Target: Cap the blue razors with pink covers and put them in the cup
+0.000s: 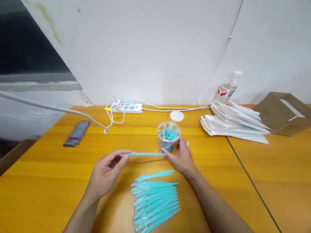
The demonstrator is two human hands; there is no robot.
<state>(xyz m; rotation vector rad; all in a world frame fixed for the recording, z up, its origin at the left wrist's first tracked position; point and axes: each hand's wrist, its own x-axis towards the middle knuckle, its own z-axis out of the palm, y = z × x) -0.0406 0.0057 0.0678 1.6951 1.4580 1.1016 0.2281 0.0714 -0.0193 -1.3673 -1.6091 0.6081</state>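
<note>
My left hand [108, 169] pinches one end of a thin turquoise stick [147, 154], holding it nearly level above the table. The stick's other end reaches my right thumb. My right hand [183, 156] wraps the right side of a clear round jar [166, 140]. Several turquoise pieces [169, 131] stand packed inside the open-topped jar. Below both hands, a fanned row of similar turquoise sticks [157, 200] lies on the table, their wider ends to the left. A small turquoise tip [188, 143] shows beside my right hand, the rest of it hidden.
Behind the jar lies a round whitish lid [177, 116]. A white power strip [127, 107] with cables runs along the wall. A phone-like dark object [77, 134] lies left. White packets [235, 123], a bottle [227, 89] and a cardboard box [286, 113] stand right on the wooden table [40, 178].
</note>
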